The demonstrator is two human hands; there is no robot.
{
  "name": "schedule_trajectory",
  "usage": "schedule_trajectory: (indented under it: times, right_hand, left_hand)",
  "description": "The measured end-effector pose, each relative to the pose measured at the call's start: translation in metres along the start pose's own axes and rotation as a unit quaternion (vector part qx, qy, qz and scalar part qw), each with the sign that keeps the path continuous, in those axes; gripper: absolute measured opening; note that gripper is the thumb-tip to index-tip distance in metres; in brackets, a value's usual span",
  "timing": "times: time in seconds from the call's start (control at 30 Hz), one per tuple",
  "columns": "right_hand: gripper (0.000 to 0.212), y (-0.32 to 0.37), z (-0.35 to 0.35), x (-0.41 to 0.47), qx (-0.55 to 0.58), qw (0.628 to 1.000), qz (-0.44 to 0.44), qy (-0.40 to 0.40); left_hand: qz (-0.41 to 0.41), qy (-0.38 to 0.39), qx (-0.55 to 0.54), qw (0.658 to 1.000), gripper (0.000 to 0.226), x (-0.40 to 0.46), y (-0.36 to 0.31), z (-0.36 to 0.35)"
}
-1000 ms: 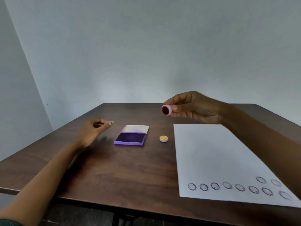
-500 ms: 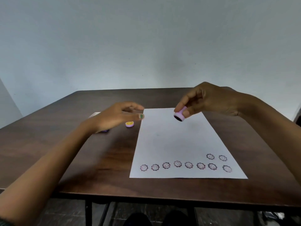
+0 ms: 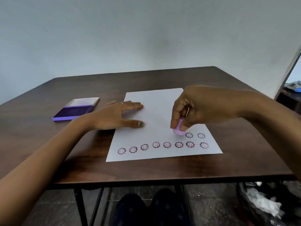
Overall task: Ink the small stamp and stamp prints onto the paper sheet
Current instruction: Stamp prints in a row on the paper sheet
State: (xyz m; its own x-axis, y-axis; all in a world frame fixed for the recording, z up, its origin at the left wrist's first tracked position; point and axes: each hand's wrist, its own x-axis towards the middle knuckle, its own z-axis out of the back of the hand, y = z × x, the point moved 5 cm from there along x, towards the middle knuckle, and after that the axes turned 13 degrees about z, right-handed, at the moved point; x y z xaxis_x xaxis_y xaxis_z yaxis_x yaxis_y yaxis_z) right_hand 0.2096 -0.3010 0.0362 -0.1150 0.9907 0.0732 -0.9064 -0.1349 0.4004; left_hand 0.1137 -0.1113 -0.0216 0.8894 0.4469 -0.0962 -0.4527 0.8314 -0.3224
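Observation:
A white paper sheet (image 3: 156,111) lies on the dark wooden table (image 3: 65,152). Several purple smiley prints (image 3: 167,145) run along its near edge, with two more above them at the right. My right hand (image 3: 193,108) pinches the small pink stamp (image 3: 178,130) and holds it face down on the paper, just left of the upper two prints. My left hand (image 3: 117,115) lies flat with fingers spread on the sheet's left edge. The open purple ink pad (image 3: 74,112) sits to the left of the paper.
The ink pad's clear lid (image 3: 85,101) is folded back behind it. The table's front edge runs just below the paper, with black metal legs (image 3: 79,204) and my dark-clothed knees (image 3: 146,209) underneath. A doorway with clutter (image 3: 293,85) shows at far right.
My right hand has come down from above the sheet's far part and set the stamp on the paper near the prints. My left hand has dropped flat onto the sheet's left edge.

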Motion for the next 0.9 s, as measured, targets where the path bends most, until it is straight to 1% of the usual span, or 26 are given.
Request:
schedule_trajectory:
  times: [0.27,0.43,0.9]
  right_hand:
    - [0.015,0.009,-0.007,0.006,-0.047,0.999,-0.006,0.000]
    - [0.015,0.014,-0.007,0.009,-0.055,0.998,-0.002,0.004]
    - [0.014,0.019,-0.010,0.008,-0.067,0.997,-0.013,0.020]
  left_hand:
    - [0.007,0.014,-0.012,1.000,0.079,-0.002,0.003,0.000]
    - [0.023,0.022,-0.018,0.999,0.081,-0.002,0.005,-0.001]
    - [0.030,0.025,-0.023,0.999,0.080,-0.002,0.006,0.000]
